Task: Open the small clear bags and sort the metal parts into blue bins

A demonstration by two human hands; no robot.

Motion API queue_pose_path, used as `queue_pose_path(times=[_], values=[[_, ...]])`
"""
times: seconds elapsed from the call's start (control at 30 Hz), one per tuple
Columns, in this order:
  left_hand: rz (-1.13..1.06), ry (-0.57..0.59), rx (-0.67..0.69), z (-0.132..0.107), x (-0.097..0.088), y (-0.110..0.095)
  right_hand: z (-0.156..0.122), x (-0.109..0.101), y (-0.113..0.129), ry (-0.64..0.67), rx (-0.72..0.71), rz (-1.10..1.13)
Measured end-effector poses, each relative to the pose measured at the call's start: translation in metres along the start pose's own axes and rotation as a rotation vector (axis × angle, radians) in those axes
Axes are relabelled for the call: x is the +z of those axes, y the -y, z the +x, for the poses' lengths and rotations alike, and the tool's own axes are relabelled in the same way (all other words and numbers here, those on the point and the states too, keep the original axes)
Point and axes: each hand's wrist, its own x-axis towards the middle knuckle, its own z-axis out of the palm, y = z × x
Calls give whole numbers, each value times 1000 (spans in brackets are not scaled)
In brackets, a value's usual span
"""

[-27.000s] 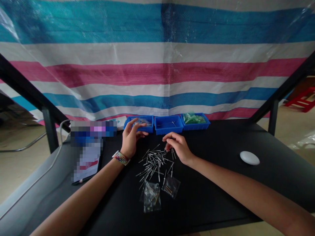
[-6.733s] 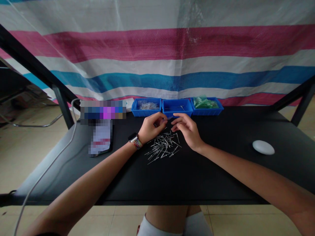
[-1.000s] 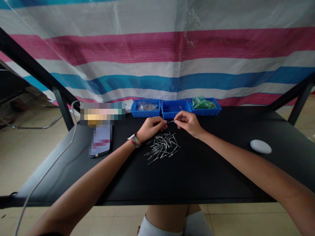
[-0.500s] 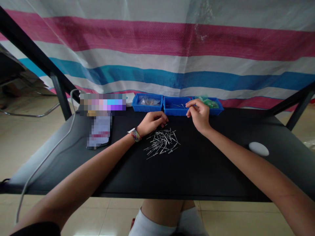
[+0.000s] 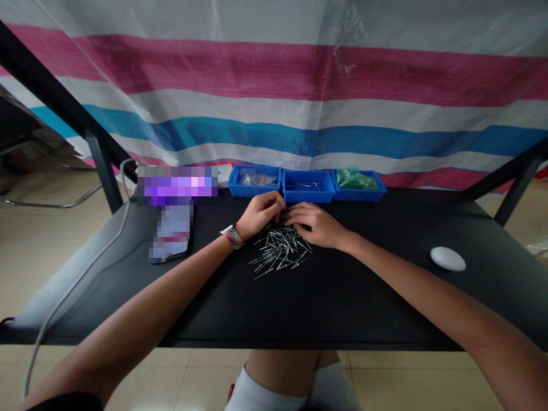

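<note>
A heap of several thin metal pins [image 5: 280,251] lies on the black table [image 5: 342,308]. My left hand [image 5: 259,214] rests at the heap's far left edge with fingers curled in a pinch; what they hold is too small to make out. My right hand [image 5: 314,222] lies over the heap's far right edge, fingers bent down onto the pins and touching the left fingertips. Just behind stand three blue trays: the left tray [image 5: 254,188] with clear bags, the middle tray [image 5: 308,194] with a few pins, the right tray [image 5: 358,193] with green pieces.
A phone [image 5: 171,237] lies at the left, a blurred box [image 5: 177,185] behind it. A white oval object [image 5: 447,258] sits at the right. A grey cable [image 5: 77,308] runs along the left edge. A striped tarp [image 5: 274,97] hangs behind.
My right hand has come back from the middle blue tray down to the pin heap, meeting my left hand. The left hand has hardly moved.
</note>
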Motion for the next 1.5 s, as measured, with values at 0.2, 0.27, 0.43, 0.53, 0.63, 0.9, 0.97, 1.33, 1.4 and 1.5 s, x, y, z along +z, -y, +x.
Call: queue_pose_path(times=[0.2,0.27,0.43,0.53,0.63,0.9,0.97,1.33,1.4,1.5], values=[[0,5,-11,1,0,1,-1,0,-1,-74,33,-14],[-7,8,-18,1,0,2,-2,0,-1,-103,45,11],[-5,8,-13,1,0,1,-3,-2,-2,-158,76,76],[38,49,-7,2,0,1,-3,-5,1,-175,64,97],[72,99,10,1,-1,0,-1,-8,4,-196,43,110],[96,129,11,1,0,-3,-2,-4,0,-356,259,243],[85,125,12,2,0,-3,-2,-4,0,-361,314,295],[17,27,5,0,2,-5,-2,-3,0,-413,357,329],[25,33,-4,0,1,-3,-2,-4,0,-415,338,292],[6,48,-11,-1,0,-1,-2,-5,2,-418,310,253]])
